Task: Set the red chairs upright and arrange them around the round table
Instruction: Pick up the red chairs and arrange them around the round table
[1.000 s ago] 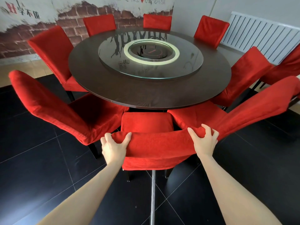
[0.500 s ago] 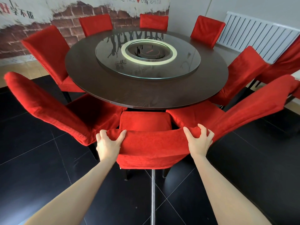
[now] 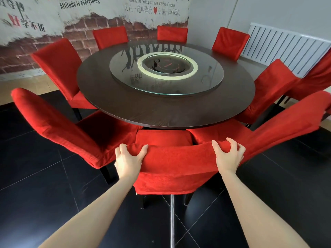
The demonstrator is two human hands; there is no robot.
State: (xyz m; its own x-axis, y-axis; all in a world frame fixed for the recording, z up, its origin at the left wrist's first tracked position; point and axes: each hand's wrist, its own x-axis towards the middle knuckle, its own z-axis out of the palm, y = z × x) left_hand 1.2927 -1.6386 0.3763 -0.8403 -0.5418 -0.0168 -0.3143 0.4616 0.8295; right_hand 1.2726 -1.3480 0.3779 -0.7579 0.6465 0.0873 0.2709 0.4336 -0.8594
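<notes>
Hands hold the top edge of the nearest red chair (image 3: 177,169), one at each corner of its backrest. The left hand (image 3: 128,158) grips the left corner, fingers curled over the top and thumb spread along the edge. The right hand (image 3: 228,156) grips the right corner in the same way (its fingers look more bent and press into the fabric). Both arms reach forward, almost straight, palms down. This chair stands upright on the black floor (image 3: 44,185), its seat partly under the round bench (image 3: 161,111), close between the left neighbour chair (image 3: 59,129) and the right neighbour chair (image 3: 279,126). The other red chairs (image 3: 111,36) stand upright around the bench.
</notes>
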